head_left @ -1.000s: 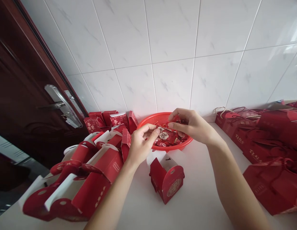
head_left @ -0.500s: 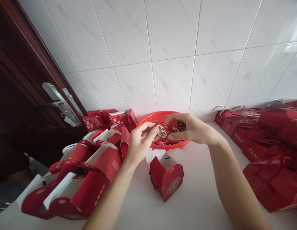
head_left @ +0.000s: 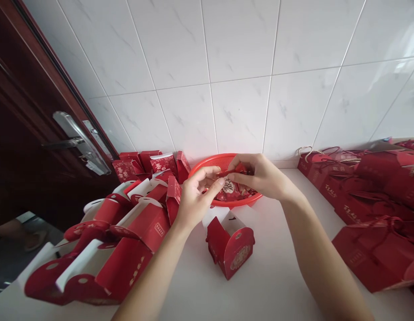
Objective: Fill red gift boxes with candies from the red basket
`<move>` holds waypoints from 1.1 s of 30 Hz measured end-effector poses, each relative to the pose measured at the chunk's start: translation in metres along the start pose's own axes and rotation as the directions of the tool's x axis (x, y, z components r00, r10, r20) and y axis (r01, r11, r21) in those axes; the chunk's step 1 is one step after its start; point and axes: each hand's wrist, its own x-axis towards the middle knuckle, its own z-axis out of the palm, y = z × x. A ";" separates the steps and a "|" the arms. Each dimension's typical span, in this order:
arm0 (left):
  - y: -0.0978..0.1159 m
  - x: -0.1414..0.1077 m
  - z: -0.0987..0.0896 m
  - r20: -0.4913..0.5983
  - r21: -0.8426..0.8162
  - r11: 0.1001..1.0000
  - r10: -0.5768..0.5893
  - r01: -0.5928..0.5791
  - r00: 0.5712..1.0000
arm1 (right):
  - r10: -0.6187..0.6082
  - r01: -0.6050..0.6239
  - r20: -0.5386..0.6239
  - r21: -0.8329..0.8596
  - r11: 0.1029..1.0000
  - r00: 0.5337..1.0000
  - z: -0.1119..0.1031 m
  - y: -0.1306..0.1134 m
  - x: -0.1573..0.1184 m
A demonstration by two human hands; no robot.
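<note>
The left hand [head_left: 202,196] and right hand [head_left: 260,178] are positioned over the red basket [head_left: 238,203], fingertips almost meeting. On each hand, thumb and forefinger close to a narrow pinch on a red packet [head_left: 226,173], seen nearly edge-on above the basket's contents. An open box [head_left: 238,252] stands on the white table [head_left: 280,276], in front of the basket. More boxes [head_left: 151,225] stand at left.

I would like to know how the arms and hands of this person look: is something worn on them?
The left hand and the right hand have no gloves. Both forearms are slim and bare as far as they show; no sleeve is visible. No watch, bracelet or ring can be seen.
</note>
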 end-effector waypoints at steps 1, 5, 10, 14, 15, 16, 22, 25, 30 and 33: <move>0.000 0.000 0.000 0.009 -0.011 1.000 -0.008 0.008 1.000 | 0.000 0.001 -0.047 0.029 1.000 0.999 0.000 0.000 0.001; 0.001 0.000 0.003 0.152 -0.066 0.993 -0.083 0.094 0.985 | 0.019 0.012 -0.209 0.145 0.989 0.978 -0.001 -0.002 0.002; 0.001 0.001 0.004 0.106 -0.119 0.989 -0.071 0.084 0.992 | 0.066 -0.029 -0.174 0.206 0.978 0.982 -0.007 -0.003 -0.001; 0.001 0.002 0.000 -0.031 -0.126 0.992 -0.018 0.014 0.999 | 0.099 -0.098 0.003 0.155 0.983 0.995 -0.016 -0.005 -0.007; 0.002 0.002 0.000 -0.043 -0.124 0.992 -0.005 0.000 0.999 | 0.099 -0.104 0.044 0.140 0.985 0.994 -0.018 -0.005 -0.008; 0.003 0.002 -0.001 -0.044 -0.113 0.994 0.007 -0.012 0.999 | 0.096 -0.104 0.071 0.131 0.986 0.993 -0.019 -0.006 -0.009; 0.011 -0.003 0.000 -0.001 0.012 0.996 0.086 -0.086 0.996 | 0.080 -0.097 0.111 0.163 0.982 0.991 -0.020 -0.006 -0.009; 0.011 -0.003 0.000 0.002 -0.009 0.996 0.092 -0.092 0.996 | 0.080 -0.098 0.110 0.169 0.981 0.991 -0.018 -0.006 -0.008; 0.010 -0.003 0.001 0.066 -0.006 0.998 0.055 -0.055 0.996 | 0.065 -0.077 0.074 0.173 0.982 0.995 -0.016 -0.005 -0.007; 0.010 -0.003 0.002 0.115 -0.018 0.999 0.039 -0.037 0.993 | 0.062 -0.077 0.088 0.185 0.980 0.994 -0.016 -0.005 -0.006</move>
